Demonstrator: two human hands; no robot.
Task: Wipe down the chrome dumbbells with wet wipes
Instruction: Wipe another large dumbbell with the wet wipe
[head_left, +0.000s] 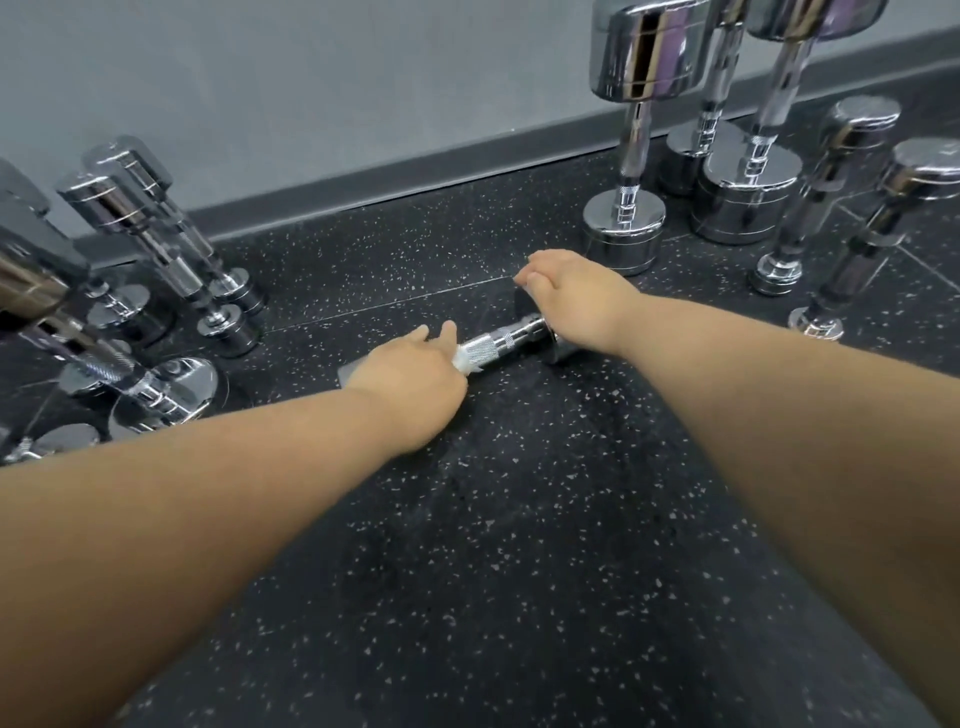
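Speckled black rubber floor (519, 519) fills my view, grey wall (311, 78) beyond both hands. Upright chrome dumbbells stand in two clusters: a tall cluster (623, 228) past the right hand, a leaning cluster (171, 249) out beyond the left hand. Between them one chrome dumbbell (498, 340) lies flat on the floor, directly under both hands. Its long axis runs from the left hand, nearer me, up and away to the right hand. Right hand (576, 296) sits on the far head, fingers bent over its top edge, grasping it and, I judge, steadying it against rolling. Left hand (410, 374) covers the near head and the handle's near end, clenched around a white wet wipe (467, 364) pressed to the knurled grip. Bare handle shows between the hands. My read: the wiping stroke belongs to the left hand, travelling along the axis toward the right hand. The far head looks not yet reached.
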